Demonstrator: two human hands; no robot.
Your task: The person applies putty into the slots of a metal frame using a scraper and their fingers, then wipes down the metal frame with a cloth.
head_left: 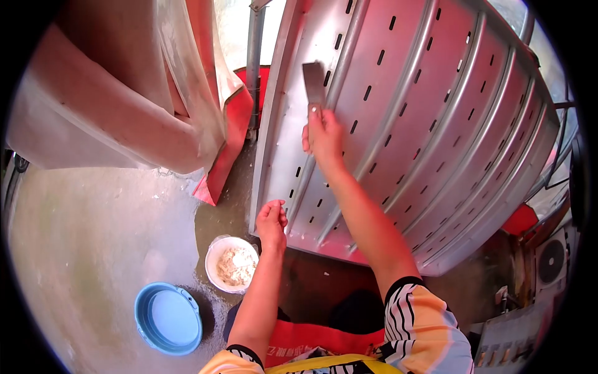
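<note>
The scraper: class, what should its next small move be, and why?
Perhaps press the scraper lightly onto the slotted metal panel and slide it along: the right hand grips it, and its blade appears over flat metal beside a rib, though contact is unclear.

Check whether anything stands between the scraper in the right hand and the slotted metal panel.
Nothing visible does: the right hand holds the scraper over the slotted metal panel, its blade uncovered; whether it touches, I cannot tell. The left hand is lower in view, out of the way.
</note>
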